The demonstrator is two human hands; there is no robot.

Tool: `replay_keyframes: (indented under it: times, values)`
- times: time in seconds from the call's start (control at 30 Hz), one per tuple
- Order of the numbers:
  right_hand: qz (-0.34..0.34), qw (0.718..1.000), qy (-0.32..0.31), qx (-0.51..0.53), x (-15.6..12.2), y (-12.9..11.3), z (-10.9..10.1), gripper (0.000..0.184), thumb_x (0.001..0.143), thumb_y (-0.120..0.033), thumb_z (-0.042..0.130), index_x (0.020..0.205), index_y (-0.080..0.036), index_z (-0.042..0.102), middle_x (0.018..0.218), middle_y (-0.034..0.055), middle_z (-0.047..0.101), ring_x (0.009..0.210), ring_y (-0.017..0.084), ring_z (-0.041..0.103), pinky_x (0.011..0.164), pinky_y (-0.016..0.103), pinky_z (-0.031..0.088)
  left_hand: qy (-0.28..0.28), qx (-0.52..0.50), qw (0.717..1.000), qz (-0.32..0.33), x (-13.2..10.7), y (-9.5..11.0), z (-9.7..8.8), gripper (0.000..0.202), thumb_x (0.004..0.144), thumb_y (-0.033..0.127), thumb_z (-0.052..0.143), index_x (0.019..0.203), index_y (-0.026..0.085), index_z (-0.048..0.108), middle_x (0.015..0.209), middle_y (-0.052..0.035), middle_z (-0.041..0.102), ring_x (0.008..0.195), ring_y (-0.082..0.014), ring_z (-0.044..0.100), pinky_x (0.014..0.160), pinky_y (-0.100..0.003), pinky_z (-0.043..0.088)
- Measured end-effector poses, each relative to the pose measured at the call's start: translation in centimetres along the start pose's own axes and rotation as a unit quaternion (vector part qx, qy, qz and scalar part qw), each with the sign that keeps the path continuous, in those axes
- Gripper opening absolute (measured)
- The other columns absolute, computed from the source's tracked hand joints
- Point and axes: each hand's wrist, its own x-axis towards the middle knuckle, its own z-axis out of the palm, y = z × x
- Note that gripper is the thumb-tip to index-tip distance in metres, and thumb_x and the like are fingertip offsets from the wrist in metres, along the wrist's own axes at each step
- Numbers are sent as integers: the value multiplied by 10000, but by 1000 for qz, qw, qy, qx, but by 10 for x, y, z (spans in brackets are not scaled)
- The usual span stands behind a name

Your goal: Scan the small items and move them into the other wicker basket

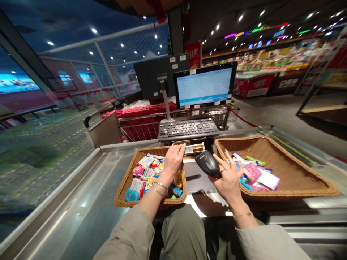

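Observation:
My left hand (174,159) reaches over the near edge of the left wicker basket (122,187). Its fingers close on the end of a small flat package (195,148) with a whitish and yellow-brown face, below the keyboard. In my right hand (227,177) is a black handheld barcode scanner (207,163), its head toward the package. Some fingers of that hand spread out beside the right wicker basket (295,173), and its grip on the handle is partly hidden. Small colourful packaged goods (146,162) fill the left basket. Several pink, white and blue packets (253,172) lie in the right one.
A keyboard (189,129) stands behind the baskets, below a lit monitor (205,86). Another dark screen (151,76) shows its back. Metal counter surface (89,202) runs along the left. Beyond are a cart with red contents (143,122) and a red freezer (253,86).

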Motion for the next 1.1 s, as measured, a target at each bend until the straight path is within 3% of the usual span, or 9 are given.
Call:
replay_keyframes:
  times: [0.33, 1.1]
  values:
    - [5, 1000, -25, 6, -1, -2, -2, 186, 840, -267, 637, 1007, -228, 707, 1313, 71, 721, 1466, 367, 436, 1206, 667, 150, -14, -8, 1000, -12, 1, 6, 2, 419, 1052, 138, 424, 1447, 180, 558, 1304, -109, 712, 1230, -226, 641, 1200, -478, 436]
    - [-2, 1000, -11, 9, -2, 1, -4, 172, 840, -210, 610, 990, -223, 694, 1270, 81, 739, 1459, 344, 456, 1203, 659, 174, 1, -9, 1000, -16, 6, 11, 3, 414, 1052, 167, 444, 1451, 186, 553, 1301, -100, 712, 1211, -227, 651, 1199, -468, 440]
